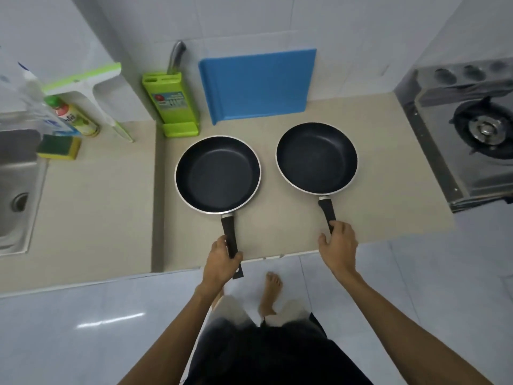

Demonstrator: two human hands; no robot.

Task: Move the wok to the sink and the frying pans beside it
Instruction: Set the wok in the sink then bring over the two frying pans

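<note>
Two black frying pans with pale rims rest side by side on the beige counter [111, 207]. The left pan [218, 173] has its black handle pointing toward me, and my left hand [222, 258] is wrapped around that handle near the counter's front edge. The right pan [316, 158] sits a little farther back; my right hand [337, 245] is on the end of its handle with the fingers curled loosely over it. The steel sink [16, 173] is at the far left. No wok is in view.
A yellow-green sponge [59, 147], dish soap bottles [75, 116] and a clear bottle stand by the sink. A green knife block [173, 102] and a blue cutting board [258, 84] lean on the tiled wall. A gas stove [472, 132] is at the right.
</note>
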